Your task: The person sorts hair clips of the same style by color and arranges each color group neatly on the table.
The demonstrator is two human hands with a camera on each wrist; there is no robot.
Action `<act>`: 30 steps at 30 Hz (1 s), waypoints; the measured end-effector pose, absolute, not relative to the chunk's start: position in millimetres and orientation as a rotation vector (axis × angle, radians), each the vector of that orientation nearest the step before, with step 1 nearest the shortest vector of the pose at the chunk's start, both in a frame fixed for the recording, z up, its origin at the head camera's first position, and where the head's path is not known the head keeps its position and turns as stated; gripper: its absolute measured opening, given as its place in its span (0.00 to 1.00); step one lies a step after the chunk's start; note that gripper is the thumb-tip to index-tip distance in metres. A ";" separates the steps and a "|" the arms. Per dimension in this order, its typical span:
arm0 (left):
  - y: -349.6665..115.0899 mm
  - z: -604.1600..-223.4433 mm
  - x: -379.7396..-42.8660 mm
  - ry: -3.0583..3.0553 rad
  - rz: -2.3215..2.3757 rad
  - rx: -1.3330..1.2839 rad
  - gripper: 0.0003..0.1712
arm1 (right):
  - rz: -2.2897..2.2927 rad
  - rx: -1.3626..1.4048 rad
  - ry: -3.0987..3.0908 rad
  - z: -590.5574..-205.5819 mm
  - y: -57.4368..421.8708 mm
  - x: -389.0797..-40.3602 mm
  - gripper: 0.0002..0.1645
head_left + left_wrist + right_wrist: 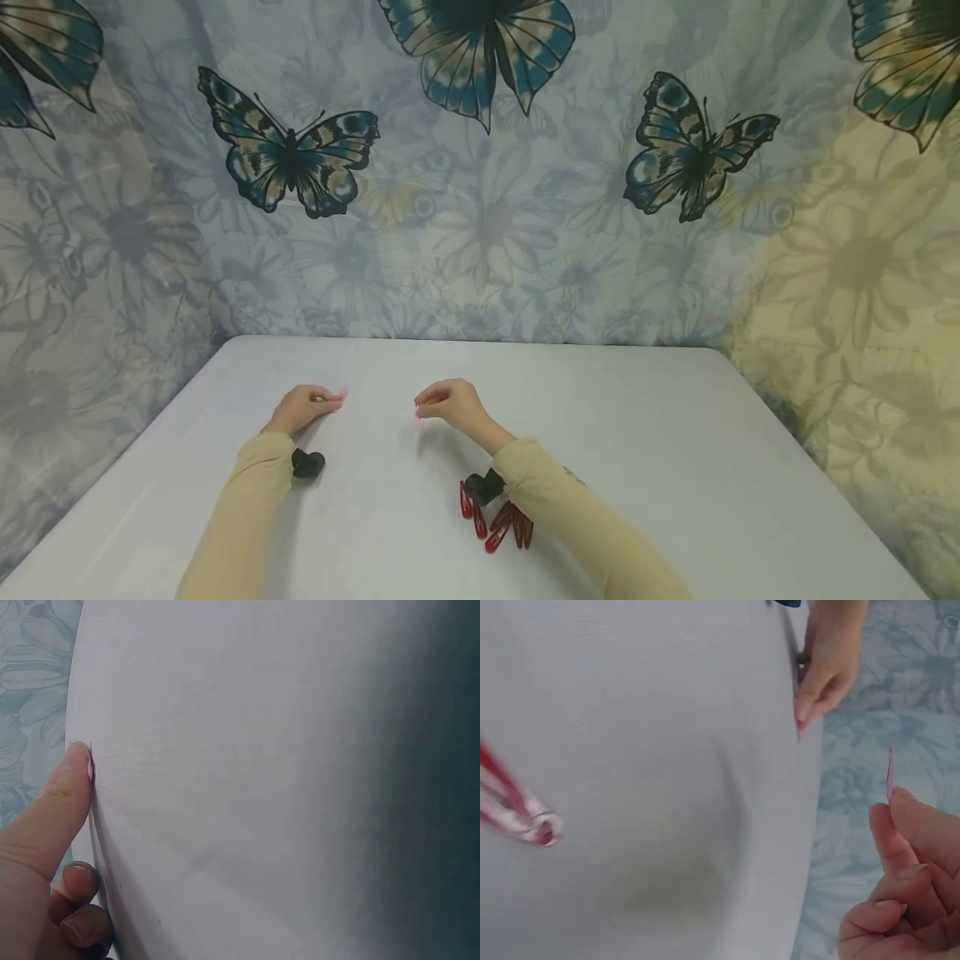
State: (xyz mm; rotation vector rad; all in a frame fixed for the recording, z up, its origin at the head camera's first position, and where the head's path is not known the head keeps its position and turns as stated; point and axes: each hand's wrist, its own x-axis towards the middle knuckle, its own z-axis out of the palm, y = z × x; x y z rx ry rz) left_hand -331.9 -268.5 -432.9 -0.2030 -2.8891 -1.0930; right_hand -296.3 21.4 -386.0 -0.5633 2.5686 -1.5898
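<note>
My left hand (pixel 306 408) is at the left of the table and pinches a small pink hair clip (pixel 342 395) between thumb and finger. Only a thin pink edge of that clip (pixel 91 766) shows beside the thumb in the left wrist view. Nearer the middle, my right hand (pixel 456 402) is raised over the table and pinches another pink hair clip (pixel 417 414) by one end. Edge-on, this slim clip (pixel 890 774) points up from the fingertips in the right wrist view. Several red snap hair clips (pixel 501 527) lie on the table, partly hidden by the right sleeve.
The white table (pixel 637 417) spreads out around both hands. Behind it hangs a cloth with butterflies and flowers (pixel 487 233). Each wrist wears a black camera mount, one at the left (pixel 308 463) and one at the right (pixel 482 487), the latter near the red clips.
</note>
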 end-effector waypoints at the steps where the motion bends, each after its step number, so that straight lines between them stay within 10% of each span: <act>1: -269.5 -434.1 -331.1 -2.891 -1.087 -0.191 0.14 | -1.593 -0.555 2.563 -386.1 17.2 -297.4 0.06; 30: -272.3 -431.1 -331.9 -2.918 -1.043 -0.200 0.13 | -1.737 -0.323 2.545 -408.0 -66.9 -337.9 0.08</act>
